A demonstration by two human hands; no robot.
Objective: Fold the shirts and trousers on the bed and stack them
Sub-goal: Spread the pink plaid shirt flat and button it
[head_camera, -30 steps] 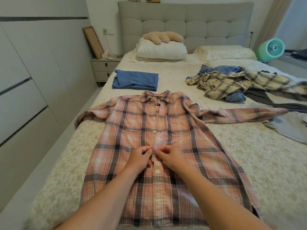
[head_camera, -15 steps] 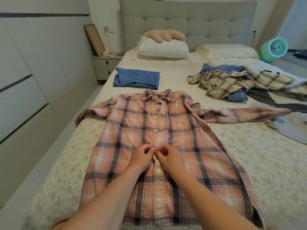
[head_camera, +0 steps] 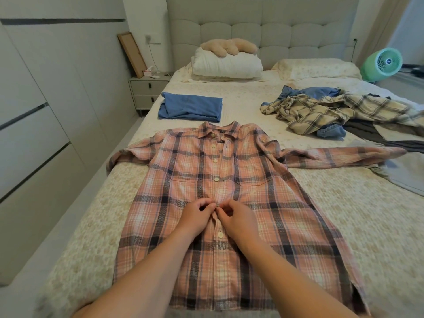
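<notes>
A folded blue garment (head_camera: 191,108) lies on the bed (head_camera: 91,214) at the left; the pink plaid shirt (head_camera: 229,180) is spread flat, front up, mid-bed; the left hand (head_camera: 195,218) and right hand (head_camera: 238,220) meet at its placket, fingertips pinched on the fabric at a button; unfolded clothes (head_camera: 332,113) sit heaped to the right.

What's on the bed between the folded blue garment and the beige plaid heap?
In the head view, nothing: only bare floral bedspread separates the folded blue garment from the beige plaid heap.
</notes>
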